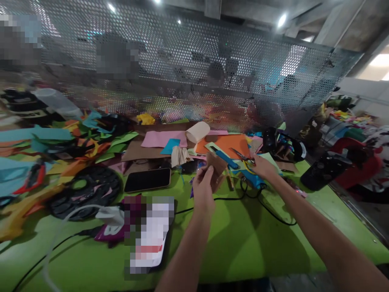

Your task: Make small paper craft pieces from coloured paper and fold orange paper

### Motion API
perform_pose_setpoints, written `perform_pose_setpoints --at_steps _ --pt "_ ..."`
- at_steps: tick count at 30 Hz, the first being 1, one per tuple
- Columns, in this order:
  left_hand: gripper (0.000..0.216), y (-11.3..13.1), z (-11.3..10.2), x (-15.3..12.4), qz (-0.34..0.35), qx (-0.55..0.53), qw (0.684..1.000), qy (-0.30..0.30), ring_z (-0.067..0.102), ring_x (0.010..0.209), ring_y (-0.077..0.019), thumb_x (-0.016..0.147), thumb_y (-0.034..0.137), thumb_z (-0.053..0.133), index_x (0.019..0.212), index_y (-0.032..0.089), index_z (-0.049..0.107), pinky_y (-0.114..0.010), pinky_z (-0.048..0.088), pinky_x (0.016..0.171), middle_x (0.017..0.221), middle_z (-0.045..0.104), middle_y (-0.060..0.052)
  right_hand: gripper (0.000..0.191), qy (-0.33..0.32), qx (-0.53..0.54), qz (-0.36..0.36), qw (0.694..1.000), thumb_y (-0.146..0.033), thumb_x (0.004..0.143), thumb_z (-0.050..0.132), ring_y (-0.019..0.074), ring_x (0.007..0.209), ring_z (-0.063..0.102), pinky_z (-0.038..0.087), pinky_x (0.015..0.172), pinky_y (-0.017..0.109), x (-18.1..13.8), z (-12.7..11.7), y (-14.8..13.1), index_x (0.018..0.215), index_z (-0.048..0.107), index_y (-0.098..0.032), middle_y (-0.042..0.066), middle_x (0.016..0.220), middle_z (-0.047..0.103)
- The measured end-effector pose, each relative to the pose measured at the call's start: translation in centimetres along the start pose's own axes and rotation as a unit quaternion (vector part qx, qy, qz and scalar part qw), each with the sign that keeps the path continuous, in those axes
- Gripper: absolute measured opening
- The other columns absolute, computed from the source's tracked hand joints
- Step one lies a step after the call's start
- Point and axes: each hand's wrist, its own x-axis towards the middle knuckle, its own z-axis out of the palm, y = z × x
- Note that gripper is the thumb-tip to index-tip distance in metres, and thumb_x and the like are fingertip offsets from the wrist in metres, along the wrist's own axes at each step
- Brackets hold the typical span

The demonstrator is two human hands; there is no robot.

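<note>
My left hand (pixel 203 187) is raised over the green table (pixel 237 239), its fingers pinched on a brown piece of cardboard (pixel 217 167). My right hand (pixel 263 167) reaches farther out to the right, fingers closed around the yellow handles of a pair of scissors (pixel 243 157) lying on the paper pile. A blue-handled tool (pixel 227 159) lies just between the two hands. An orange sheet (pixel 228 144) sits under the scissors.
A dark phone (pixel 148 179) lies left of my hands, near a black round disc (pixel 88 194). Coloured paper scraps (pixel 60 142) cover the left side. A cream roll (pixel 197 132), pink sheet (pixel 158 138), black cable (pixel 267 211) and a perforated metal screen (pixel 194 81) behind.
</note>
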Motion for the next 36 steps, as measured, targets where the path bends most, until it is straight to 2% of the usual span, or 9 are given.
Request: perform_pose_setpoints --at_steps 6,11,14,17,21,25,28,31,36 --pt "0.045 0.0 0.0 0.1 -0.031 -0.009 0.999 0.009 0.062 0.061 -0.0100 0.048 0.038 0.090 0.075 0.018 0.060 -0.017 0.040 0.047 0.073 0.068 0.002 0.070 0.011 0.085 0.019 0.996 -0.013 0.069 0.066 0.0342 0.110 0.062 0.045 0.085 0.036 0.5 -0.4 -0.5 0.137 0.050 -0.018 0.016 0.117 0.069" --pt "0.049 -0.1 0.2 0.3 -0.033 -0.012 0.999 0.009 0.062 0.061 -0.0096 0.044 0.039 0.092 0.076 0.017 0.062 -0.017 0.042 0.048 0.072 0.068 0.002 0.058 -0.005 0.266 0.023 0.964 -0.015 0.068 0.065 0.0246 0.087 0.068 0.052 0.076 0.033 0.8 -1.6 -0.1 0.125 0.059 -0.022 0.006 0.099 0.072" --pt "0.048 -0.4 0.1 0.5 -0.021 -0.008 1.000 0.006 0.061 0.060 -0.0087 0.043 0.040 0.092 0.075 0.016 0.065 -0.017 0.044 0.051 0.068 0.066 0.003 0.047 -0.030 0.396 0.021 0.918 -0.018 0.071 0.062 0.0161 0.061 0.064 0.054 0.061 0.028 0.3 -2.5 -0.2 0.117 0.060 -0.023 -0.001 0.075 0.066" --pt "0.047 -0.6 -0.1 0.7 -0.018 0.005 1.000 -0.002 0.060 0.059 -0.0085 0.045 0.043 0.092 0.072 0.015 0.065 -0.019 0.047 0.055 0.064 0.065 0.003 0.035 -0.048 0.503 0.005 0.863 -0.027 0.071 0.065 0.0133 0.055 0.061 0.053 0.055 0.026 -0.8 -3.2 -0.8 0.105 0.057 -0.025 -0.004 0.069 0.061" --pt "0.044 -0.8 -0.3 0.7 -0.005 0.030 0.999 -0.011 0.060 0.061 -0.0093 0.048 0.045 0.091 0.070 0.015 0.066 -0.020 0.048 0.061 0.061 0.062 0.003 0.043 -0.051 0.596 -0.025 0.801 -0.037 0.064 0.076 0.0118 0.054 0.059 0.050 0.051 0.024 -3.0 -3.6 -2.7 0.098 0.051 -0.028 -0.007 0.071 0.058" --pt "0.044 -1.0 -0.1 0.4 -0.007 0.035 0.999 -0.007 0.061 0.064 -0.0100 0.050 0.045 0.090 0.074 0.016 0.066 -0.022 0.049 0.064 0.066 0.064 0.003 0.052 -0.084 0.687 -0.062 0.719 -0.041 0.062 0.084 0.0102 0.052 0.056 0.047 0.048 0.023 -5.8 -3.9 -5.7 0.097 0.048 -0.029 -0.008 0.070 0.058" --pt "0.045 -1.3 0.0 0.4 -0.011 0.058 0.998 0.001 0.061 0.066 -0.0105 0.052 0.047 0.089 0.077 0.016 0.067 -0.022 0.049 0.064 0.071 0.065 0.002 0.056 -0.099 0.694 -0.076 0.709 -0.040 0.060 0.086 0.0089 0.049 0.054 0.046 0.047 0.022 -7.5 -3.8 -8.1 0.099 0.048 -0.029 -0.007 0.074 0.062" --pt "0.043 -1.7 -0.2 0.4 -0.013 0.086 0.996 -0.015 0.061 0.067 -0.0113 0.056 0.048 0.087 0.078 0.016 0.068 -0.023 0.050 0.064 0.073 0.066 0.001 0.060 -0.072 0.690 -0.074 0.717 -0.034 0.054 0.088 0.0094 0.052 0.056 0.046 0.046 0.021 -8.3 -3.2 -9.7 0.098 0.048 -0.028 -0.007 0.077 0.063" --pt "0.039 -2.2 -0.2 0.2 0.000 0.124 0.990 -0.061 0.061 0.067 -0.0111 0.063 0.050 0.083 0.078 0.017 0.069 -0.022 0.049 0.065 0.074 0.067 0.000 0.060 -0.008 0.663 -0.068 0.745 -0.029 0.051 0.089 0.0156 0.074 0.066 0.054 0.067 0.028 -8.3 -2.1 -10.2 0.095 0.048 -0.025 -0.005 0.080 0.065"
